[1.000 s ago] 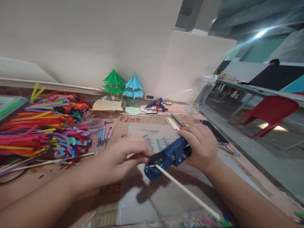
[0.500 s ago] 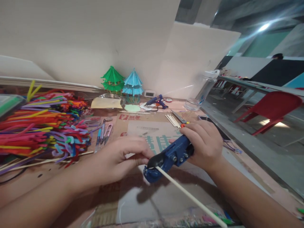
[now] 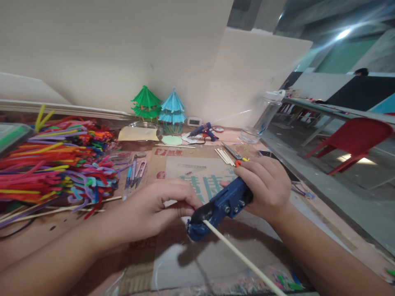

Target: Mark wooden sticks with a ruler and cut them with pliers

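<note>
My right hand point(image 3: 268, 185) is closed around the handles of a blue hand cutter point(image 3: 224, 209), held at a slant above the work surface. A thin pale wooden stick point(image 3: 243, 258) passes through the cutter's jaws and runs down toward the bottom right. At the far side of the jaws my left hand point(image 3: 171, 201) pinches with thumb and fingers on the stick's other end, which is mostly hidden. Beneath both hands lies a cardboard sheet point(image 3: 138, 263) under a clear sheet. Several short cut sticks point(image 3: 224, 157) rest beyond the cutter, near scissors point(image 3: 233, 152) with orange-and-yellow handles.
Bundles of colourful pipe cleaners point(image 3: 46, 164) fill the left side. Pens point(image 3: 132, 172) lie beside them. At the back stand green point(image 3: 146, 102) and blue point(image 3: 173, 109) pavilion models, a glue gun point(image 3: 203, 131) and a clear bottle point(image 3: 262, 117). A phone point(image 3: 279, 164) is at the right.
The cutter and stick have shifted very slightly, with the stick's near end dipping a little lower. Both hands keep their grip and almost the same place.
</note>
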A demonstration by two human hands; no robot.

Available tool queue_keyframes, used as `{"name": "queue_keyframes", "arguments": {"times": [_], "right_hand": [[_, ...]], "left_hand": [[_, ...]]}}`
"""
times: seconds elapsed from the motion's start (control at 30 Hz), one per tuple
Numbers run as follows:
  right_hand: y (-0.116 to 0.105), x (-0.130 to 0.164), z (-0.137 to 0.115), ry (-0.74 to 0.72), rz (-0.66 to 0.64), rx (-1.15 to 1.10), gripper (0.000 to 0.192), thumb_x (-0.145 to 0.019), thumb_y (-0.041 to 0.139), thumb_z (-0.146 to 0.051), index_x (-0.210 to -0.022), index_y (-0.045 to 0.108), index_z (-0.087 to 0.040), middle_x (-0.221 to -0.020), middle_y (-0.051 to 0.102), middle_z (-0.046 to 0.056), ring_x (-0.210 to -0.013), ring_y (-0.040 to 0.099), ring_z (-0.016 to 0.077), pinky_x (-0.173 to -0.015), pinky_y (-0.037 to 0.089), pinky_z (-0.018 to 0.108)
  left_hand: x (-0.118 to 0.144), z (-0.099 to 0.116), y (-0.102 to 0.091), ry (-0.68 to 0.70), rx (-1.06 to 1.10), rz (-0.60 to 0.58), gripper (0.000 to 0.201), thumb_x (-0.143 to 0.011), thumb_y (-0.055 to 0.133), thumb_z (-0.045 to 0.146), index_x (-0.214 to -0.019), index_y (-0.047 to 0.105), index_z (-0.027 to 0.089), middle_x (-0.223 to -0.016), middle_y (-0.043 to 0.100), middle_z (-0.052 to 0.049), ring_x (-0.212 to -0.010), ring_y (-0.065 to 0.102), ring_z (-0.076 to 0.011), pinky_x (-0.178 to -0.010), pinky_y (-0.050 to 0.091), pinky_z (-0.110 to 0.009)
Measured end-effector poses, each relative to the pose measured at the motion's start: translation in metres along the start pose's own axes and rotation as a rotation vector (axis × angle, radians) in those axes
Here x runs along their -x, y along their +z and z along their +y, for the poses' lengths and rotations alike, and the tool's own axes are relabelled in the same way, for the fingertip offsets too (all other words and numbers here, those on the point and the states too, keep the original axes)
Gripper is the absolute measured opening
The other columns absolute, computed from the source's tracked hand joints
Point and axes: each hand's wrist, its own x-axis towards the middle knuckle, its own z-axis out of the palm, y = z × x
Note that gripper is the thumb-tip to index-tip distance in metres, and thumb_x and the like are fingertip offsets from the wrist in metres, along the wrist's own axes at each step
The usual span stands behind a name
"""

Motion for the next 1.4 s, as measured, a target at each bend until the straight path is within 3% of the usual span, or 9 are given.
{"name": "queue_keyframes", "arguments": {"times": [0.2,1.07,1.2,1.3,1.4], "right_hand": [[-0.004,-0.003,0.001,-0.028,0.007,0.034,0.011,-0.083,0.06,-0.017,-0.091,0.054,-0.022,-0.068,0.064,0.003,-0.068,0.057,0.0208,-0.066,0.042,0.033],[-0.013,0.0,0.007,-0.137,0.032,0.035,0.012,-0.085,0.067,-0.026,-0.082,0.055,-0.023,-0.061,0.061,-0.001,-0.06,0.055,0.0163,-0.059,0.042,0.031],[-0.009,0.002,0.004,-0.061,-0.015,-0.063,0.01,-0.084,0.064,-0.023,-0.082,0.054,-0.021,-0.06,0.06,0.001,-0.058,0.055,0.0166,-0.057,0.041,0.03],[0.001,0.004,-0.004,0.108,-0.097,-0.212,0.012,-0.083,0.058,-0.03,-0.077,0.056,-0.02,-0.061,0.061,0.003,-0.056,0.057,0.0175,-0.055,0.041,0.03],[0.01,0.003,-0.017,0.347,-0.33,-0.425,0.008,-0.074,0.058,-0.027,-0.071,0.057,-0.019,-0.06,0.063,0.002,-0.054,0.058,0.0167,-0.052,0.04,0.027]], "left_hand": [[-0.001,-0.001,0.001,-0.076,0.041,-0.001,0.017,-0.088,0.052,0.012,-0.074,0.062,0.016,-0.073,0.062,0.001,-0.069,0.055,-0.0089,-0.066,0.042,-0.018],[-0.003,0.006,0.003,-0.015,0.08,-0.124,0.016,-0.088,0.055,0.013,-0.077,0.066,0.017,-0.078,0.068,0.0,-0.071,0.058,-0.0089,-0.067,0.045,-0.018],[-0.001,0.006,0.005,-0.098,0.159,-0.109,0.015,-0.088,0.054,0.013,-0.076,0.062,0.017,-0.076,0.065,0.001,-0.069,0.058,-0.0081,-0.063,0.045,-0.016],[0.003,0.0,0.006,-0.246,0.316,-0.007,0.009,-0.091,0.054,0.022,-0.098,0.059,0.019,-0.081,0.065,0.0,-0.068,0.061,-0.0096,-0.058,0.048,-0.017],[0.005,-0.01,0.002,-0.23,0.486,0.083,0.047,-0.089,0.058,0.023,-0.132,0.042,0.033,-0.115,0.064,-0.006,-0.068,0.063,-0.0089,-0.057,0.053,-0.019]]}}
